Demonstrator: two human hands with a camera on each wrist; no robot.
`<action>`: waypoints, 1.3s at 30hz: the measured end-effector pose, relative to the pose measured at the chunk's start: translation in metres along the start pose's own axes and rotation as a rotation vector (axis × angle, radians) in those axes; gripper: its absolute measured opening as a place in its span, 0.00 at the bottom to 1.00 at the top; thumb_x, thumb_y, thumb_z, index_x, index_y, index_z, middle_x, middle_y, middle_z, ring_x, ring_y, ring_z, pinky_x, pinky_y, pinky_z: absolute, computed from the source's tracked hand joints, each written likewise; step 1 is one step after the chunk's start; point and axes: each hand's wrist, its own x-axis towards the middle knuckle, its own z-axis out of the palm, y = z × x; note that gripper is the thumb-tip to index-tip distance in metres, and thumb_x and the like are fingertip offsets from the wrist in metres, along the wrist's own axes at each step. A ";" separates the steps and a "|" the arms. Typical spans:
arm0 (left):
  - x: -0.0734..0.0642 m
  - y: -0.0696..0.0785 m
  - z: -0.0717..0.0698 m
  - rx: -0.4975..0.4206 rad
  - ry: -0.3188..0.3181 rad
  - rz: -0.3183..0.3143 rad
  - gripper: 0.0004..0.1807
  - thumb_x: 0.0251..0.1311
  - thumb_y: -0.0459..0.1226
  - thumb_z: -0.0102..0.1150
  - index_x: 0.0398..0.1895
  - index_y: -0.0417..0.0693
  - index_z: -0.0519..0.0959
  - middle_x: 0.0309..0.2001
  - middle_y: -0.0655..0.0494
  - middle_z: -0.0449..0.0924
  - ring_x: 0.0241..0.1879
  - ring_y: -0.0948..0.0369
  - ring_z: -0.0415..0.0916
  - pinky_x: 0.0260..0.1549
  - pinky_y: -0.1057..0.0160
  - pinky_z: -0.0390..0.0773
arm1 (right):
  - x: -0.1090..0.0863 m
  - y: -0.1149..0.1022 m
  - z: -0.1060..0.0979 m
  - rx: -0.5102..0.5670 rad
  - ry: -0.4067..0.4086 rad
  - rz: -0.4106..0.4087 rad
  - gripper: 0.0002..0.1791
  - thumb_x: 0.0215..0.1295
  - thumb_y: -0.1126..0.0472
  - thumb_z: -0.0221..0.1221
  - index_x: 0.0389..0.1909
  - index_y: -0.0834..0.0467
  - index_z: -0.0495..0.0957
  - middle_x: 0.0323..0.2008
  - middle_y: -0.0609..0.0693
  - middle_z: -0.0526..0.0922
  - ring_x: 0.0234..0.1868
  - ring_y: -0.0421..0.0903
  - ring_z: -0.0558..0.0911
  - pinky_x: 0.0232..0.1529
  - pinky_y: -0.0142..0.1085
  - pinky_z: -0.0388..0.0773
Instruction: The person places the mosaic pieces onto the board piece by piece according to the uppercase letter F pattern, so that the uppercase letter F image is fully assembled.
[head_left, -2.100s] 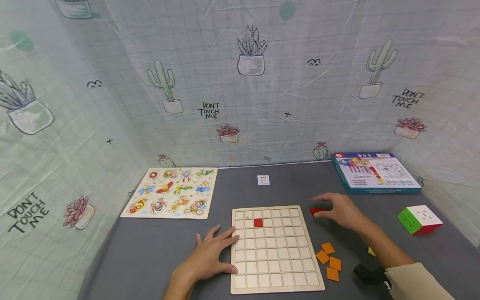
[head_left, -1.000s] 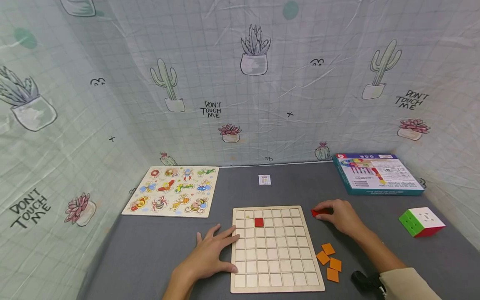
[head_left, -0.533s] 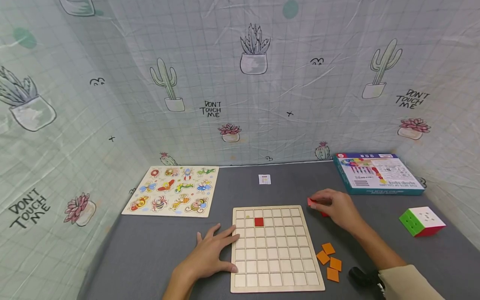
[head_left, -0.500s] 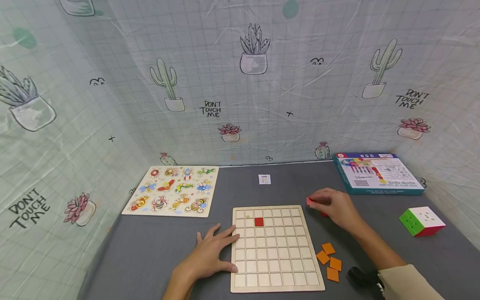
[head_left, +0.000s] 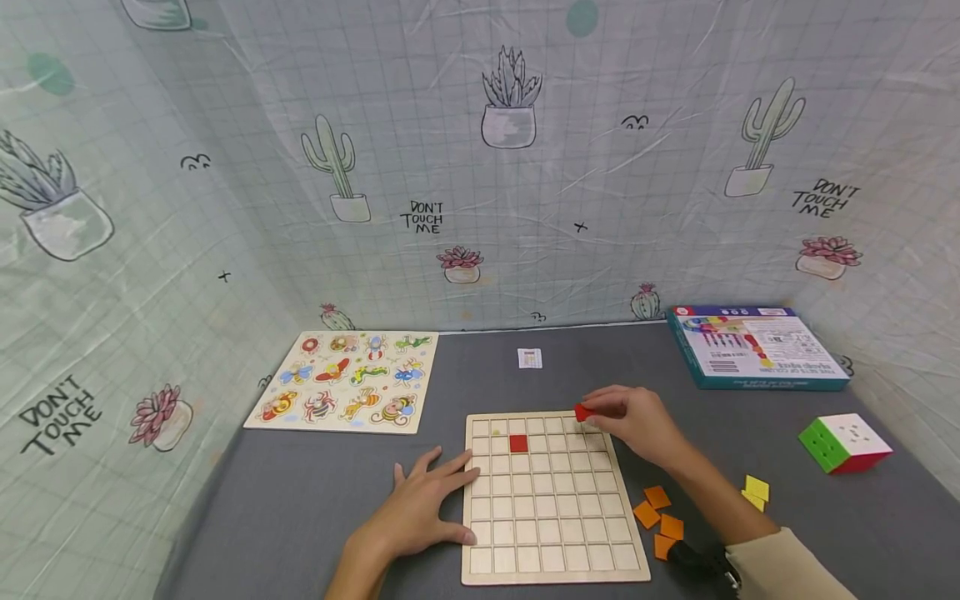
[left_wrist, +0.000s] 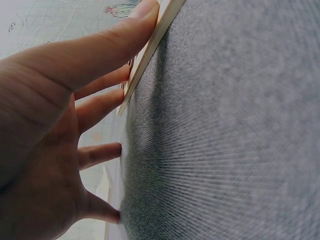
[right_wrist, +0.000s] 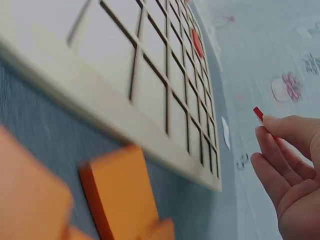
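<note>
A wooden grid board (head_left: 557,577) lies on the grey table, with one red square tile (head_left: 518,443) in its second row. My left hand (head_left: 412,517) rests at the board's left edge, fingers spread; in the left wrist view its thumb (left_wrist: 142,17) touches the rim. Over the board's far right corner, my right hand (head_left: 633,423) pinches another red tile (head_left: 582,412) between thumb and fingers. That tile's thin edge (right_wrist: 258,113) shows in the right wrist view. Several orange tiles (head_left: 672,527) lie beside the board, near the right forearm.
Yellow tiles (head_left: 757,487) lie right of the forearm. A puzzle cube (head_left: 846,442) and a flat box (head_left: 757,350) stand farther right. An insect picture board (head_left: 352,383) lies back left, and a small printed card (head_left: 529,358) behind the grid board.
My right hand has picked up a red tile from the right of the board and carried it left over the far right corner. The yellow tiles have come into view. My left hand has stayed put.
</note>
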 end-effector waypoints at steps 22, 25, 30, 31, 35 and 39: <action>0.003 -0.003 0.002 0.000 0.010 0.017 0.47 0.42 0.58 0.78 0.70 0.59 0.76 0.78 0.58 0.65 0.79 0.35 0.52 0.55 0.08 0.42 | 0.005 -0.024 0.053 0.005 -0.117 0.018 0.10 0.58 0.62 0.73 0.41 0.58 0.90 0.42 0.51 0.91 0.41 0.44 0.85 0.37 0.27 0.81; 0.003 -0.003 0.002 -0.003 0.011 0.013 0.47 0.42 0.58 0.78 0.70 0.59 0.76 0.78 0.58 0.65 0.79 0.35 0.52 0.55 0.08 0.41 | 0.006 -0.025 0.055 -0.011 -0.115 0.015 0.10 0.57 0.62 0.73 0.41 0.57 0.90 0.40 0.50 0.91 0.40 0.44 0.85 0.37 0.27 0.80; 0.002 -0.002 0.001 -0.009 0.010 0.009 0.47 0.42 0.57 0.79 0.70 0.58 0.76 0.78 0.58 0.65 0.79 0.35 0.52 0.55 0.08 0.40 | 0.008 -0.026 0.059 -0.051 -0.093 -0.006 0.11 0.56 0.62 0.73 0.41 0.57 0.91 0.39 0.49 0.92 0.40 0.45 0.87 0.44 0.34 0.81; 0.002 -0.002 0.001 -0.009 0.008 0.009 0.47 0.42 0.57 0.79 0.70 0.58 0.76 0.78 0.58 0.65 0.79 0.35 0.52 0.55 0.08 0.40 | 0.008 -0.026 0.060 -0.062 -0.087 -0.008 0.11 0.56 0.62 0.74 0.41 0.57 0.91 0.39 0.49 0.92 0.41 0.46 0.87 0.46 0.37 0.81; 0.002 -0.002 0.001 -0.006 0.007 0.008 0.47 0.42 0.57 0.79 0.69 0.58 0.76 0.78 0.58 0.65 0.79 0.35 0.52 0.55 0.08 0.41 | 0.007 -0.027 0.064 -0.104 -0.062 -0.013 0.11 0.53 0.62 0.75 0.39 0.56 0.91 0.39 0.48 0.92 0.40 0.44 0.87 0.52 0.44 0.79; 0.001 -0.002 0.001 0.000 0.011 0.009 0.47 0.42 0.57 0.79 0.69 0.58 0.76 0.78 0.57 0.65 0.78 0.35 0.52 0.55 0.08 0.41 | 0.007 -0.029 0.066 -0.102 -0.055 -0.020 0.12 0.52 0.64 0.76 0.38 0.57 0.91 0.37 0.49 0.92 0.36 0.41 0.87 0.42 0.33 0.81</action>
